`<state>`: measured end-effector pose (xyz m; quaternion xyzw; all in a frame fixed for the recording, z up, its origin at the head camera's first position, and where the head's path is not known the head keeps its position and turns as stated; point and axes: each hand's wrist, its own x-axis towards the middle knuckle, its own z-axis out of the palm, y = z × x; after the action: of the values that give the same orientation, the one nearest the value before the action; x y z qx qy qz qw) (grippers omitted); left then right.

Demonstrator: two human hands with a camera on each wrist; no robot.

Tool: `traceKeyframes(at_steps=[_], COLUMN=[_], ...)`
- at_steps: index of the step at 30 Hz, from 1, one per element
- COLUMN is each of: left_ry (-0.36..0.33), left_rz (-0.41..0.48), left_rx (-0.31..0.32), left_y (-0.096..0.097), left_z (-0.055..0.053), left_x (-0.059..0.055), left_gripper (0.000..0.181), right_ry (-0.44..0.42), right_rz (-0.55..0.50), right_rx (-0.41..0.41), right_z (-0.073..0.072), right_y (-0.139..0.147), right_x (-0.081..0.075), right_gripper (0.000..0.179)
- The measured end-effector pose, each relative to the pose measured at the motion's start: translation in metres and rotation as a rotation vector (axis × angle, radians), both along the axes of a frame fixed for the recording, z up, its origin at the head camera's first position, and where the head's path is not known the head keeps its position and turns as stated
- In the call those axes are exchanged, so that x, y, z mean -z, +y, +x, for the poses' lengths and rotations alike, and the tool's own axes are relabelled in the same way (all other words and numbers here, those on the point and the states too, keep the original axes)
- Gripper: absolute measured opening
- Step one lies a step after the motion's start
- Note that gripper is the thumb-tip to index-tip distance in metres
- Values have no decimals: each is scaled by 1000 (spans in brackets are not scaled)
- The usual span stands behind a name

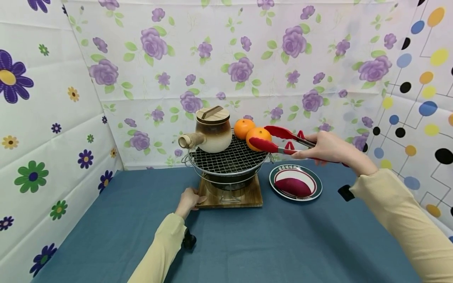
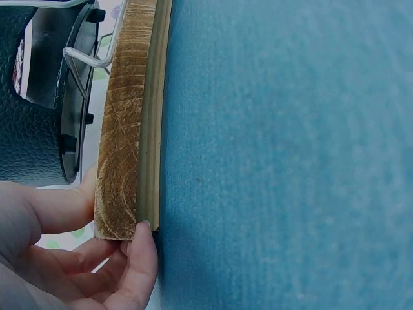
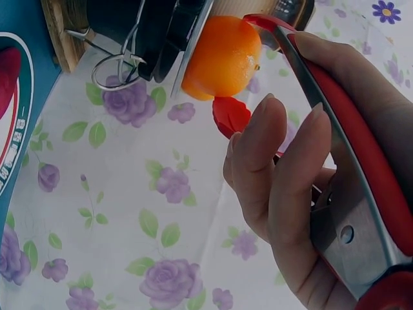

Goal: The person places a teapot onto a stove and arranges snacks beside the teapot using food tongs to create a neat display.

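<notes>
At the left front corner of the wooden board [image 1: 255, 201], my left hand [image 1: 188, 201] grips the edge, thumb above and fingertips underneath [image 2: 143, 258]. My right hand [image 1: 329, 146] holds red-tipped tongs [image 1: 265, 145] with their arms spread. The tong tips [image 3: 231, 116] lie on either side of the front orange [image 1: 257, 135]; whether they touch it I cannot tell. That orange rests on the right of the round wire grill [image 1: 230, 161], with a second orange [image 1: 243, 126] just behind it. A clay teapot [image 1: 214, 139] with a wooden lid and side handle stands on the grill's left.
Right of the board, a dark-rimmed plate [image 1: 316, 177] holds a purple sweet potato [image 1: 293, 187]. Under the grill sits a black stove [image 2: 39, 142] with wire supports. Blue cloth [image 1: 247, 243] covers the table, and flowered sheets [image 1: 212, 47] hang behind it.
</notes>
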<state>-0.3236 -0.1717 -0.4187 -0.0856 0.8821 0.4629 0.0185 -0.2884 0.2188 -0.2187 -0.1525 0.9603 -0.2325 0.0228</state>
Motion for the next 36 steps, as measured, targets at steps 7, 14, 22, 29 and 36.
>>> traceKeyframes(at_steps=[7, 14, 22, 29, 36], left_ry=[5, 21, 13, -6, 21], left_rz=[53, 52, 50, 63, 58], left_rx=[1, 3, 7, -11, 5], left_y=[-1, 0, 0, -1, -8], left_z=[4, 5, 5, -2, -14], left_x=[-1, -1, -2, 4, 18], left_gripper=[49, 49, 49, 50, 56], right_ry=[4, -11, -12, -18, -2], right_rz=[-6, -6, -24, -39, -60], right_rx=[5, 18, 20, 22, 25], right_z=[-1, -2, -2, -1, 5], right_y=[-3, -4, -3, -3, -1], right_x=[0, 1, 2, 1, -4], right_gripper=[96, 91, 86, 92, 91])
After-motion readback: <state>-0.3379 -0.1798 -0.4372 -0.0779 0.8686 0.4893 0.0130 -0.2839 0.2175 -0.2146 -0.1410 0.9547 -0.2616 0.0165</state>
